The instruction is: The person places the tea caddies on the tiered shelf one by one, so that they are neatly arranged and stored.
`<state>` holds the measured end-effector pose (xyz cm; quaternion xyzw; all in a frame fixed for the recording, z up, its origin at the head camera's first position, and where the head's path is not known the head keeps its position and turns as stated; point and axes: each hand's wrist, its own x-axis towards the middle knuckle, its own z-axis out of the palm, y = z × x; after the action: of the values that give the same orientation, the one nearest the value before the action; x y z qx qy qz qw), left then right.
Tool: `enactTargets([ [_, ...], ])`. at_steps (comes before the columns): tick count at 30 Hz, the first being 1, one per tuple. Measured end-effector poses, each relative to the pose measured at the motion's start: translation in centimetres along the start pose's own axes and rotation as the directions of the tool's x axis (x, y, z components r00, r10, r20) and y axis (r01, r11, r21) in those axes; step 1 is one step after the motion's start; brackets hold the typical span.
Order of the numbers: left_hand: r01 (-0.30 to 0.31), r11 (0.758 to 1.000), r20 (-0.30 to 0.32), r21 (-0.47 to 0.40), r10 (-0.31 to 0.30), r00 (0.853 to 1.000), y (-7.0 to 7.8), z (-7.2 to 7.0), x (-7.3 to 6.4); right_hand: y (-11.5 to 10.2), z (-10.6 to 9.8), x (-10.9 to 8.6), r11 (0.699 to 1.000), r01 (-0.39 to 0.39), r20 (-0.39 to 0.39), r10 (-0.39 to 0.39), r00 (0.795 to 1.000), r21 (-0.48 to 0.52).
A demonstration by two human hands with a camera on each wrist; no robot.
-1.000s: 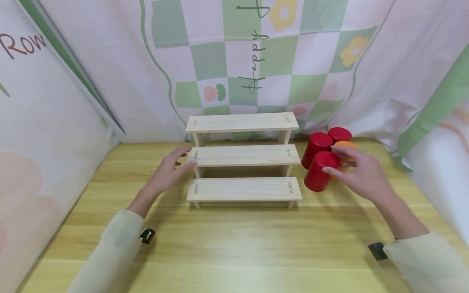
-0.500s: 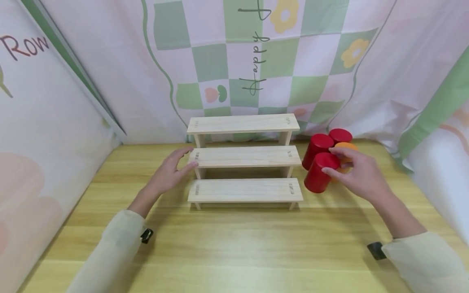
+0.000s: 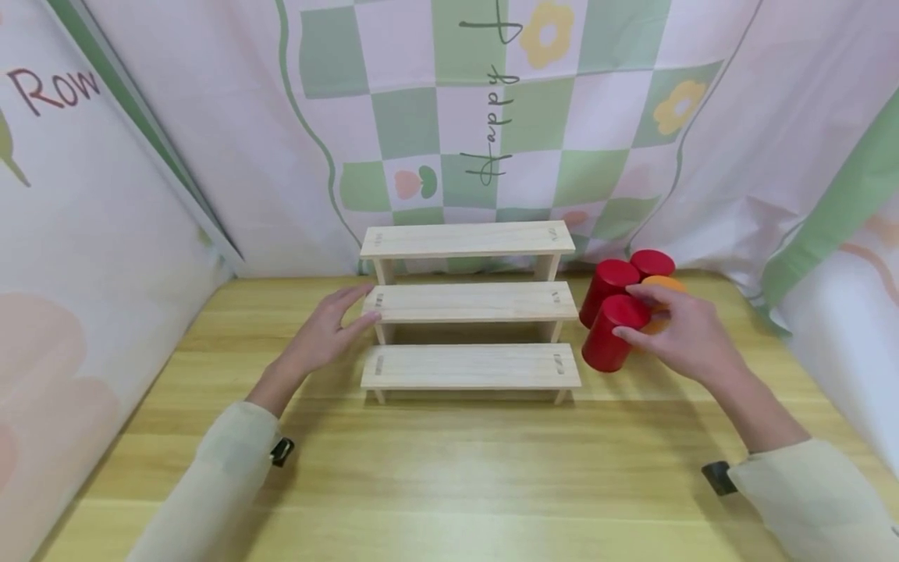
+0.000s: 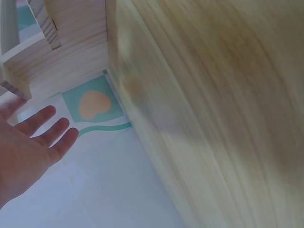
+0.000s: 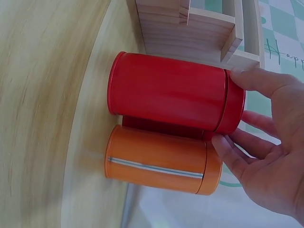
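My right hand [image 3: 691, 332] holds a red canister [image 3: 609, 343] near its lid, thumb on the near side and fingers around the far side. In the right wrist view this red canister [image 5: 166, 92] stands beside an orange canister [image 5: 156, 161] with a pale seam, whose lid is close to a fingertip. Two more red canisters stand just behind: one red canister [image 3: 607, 293] at the left and another red canister [image 3: 653, 263] farther back. My left hand [image 3: 325, 332] has its fingers spread at the left end of the middle step of a wooden three-tier rack [image 3: 470, 302].
The rack and canisters stand on a wood-grain table [image 3: 449, 468]. A checked cloth [image 3: 463, 117] hangs right behind the rack, and white printed cloths close off the left and right sides. Bare table surface lies in front of the rack.
The head view has shifted slightly. My right hand's thumb and fingers have moved a little left along the front red canister's lid. The left hand keeps its place at the rack.
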<state>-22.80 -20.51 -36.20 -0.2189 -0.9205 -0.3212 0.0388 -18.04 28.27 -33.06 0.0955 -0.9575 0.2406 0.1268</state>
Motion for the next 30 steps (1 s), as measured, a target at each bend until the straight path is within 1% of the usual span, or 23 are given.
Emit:
enactTargets([
  [4, -0.014, 1.0, 0.0, 0.009, 0.014, 1.0, -0.1, 0.1, 0.1, 0.0, 0.2, 0.1, 1.0, -0.02, 0.003, 0.02, 1.0, 0.006],
  [12, 0.015, 0.999, -0.001, 0.032, -0.015, 1.0, 0.1, 0.1, 0.1, 0.0, 0.4, 0.2, 0.998, -0.04, 0.002, 0.039, 0.999, 0.038],
  [15, 0.012, 0.999, 0.001, 0.037, -0.012, 1.0, 0.2, 0.1, 0.0, 0.0, 0.3, 0.4, 0.998, -0.033, -0.022, 0.034, 0.999, 0.055],
  [19, -0.002, 1.0, 0.002, 0.026, 0.002, 1.0, 0.3, 0.1, 0.0, -0.2, 0.0, 0.6, 0.994, -0.042, -0.056, 0.048, 0.997, 0.098],
  [25, -0.011, 1.0, 0.006, 0.008, 0.011, 1.0, 0.3, 0.0, 0.1, -0.8, -0.8, 0.8, 0.985, -0.078, -0.062, 0.089, 0.994, 0.152],
  [30, -0.004, 1.0, 0.022, -0.01, 0.004, 1.0, 0.2, 0.0, 0.1, -1.4, -1.7, 1.0, 0.98, -0.081, -0.083, 0.098, 0.992, 0.182],
])
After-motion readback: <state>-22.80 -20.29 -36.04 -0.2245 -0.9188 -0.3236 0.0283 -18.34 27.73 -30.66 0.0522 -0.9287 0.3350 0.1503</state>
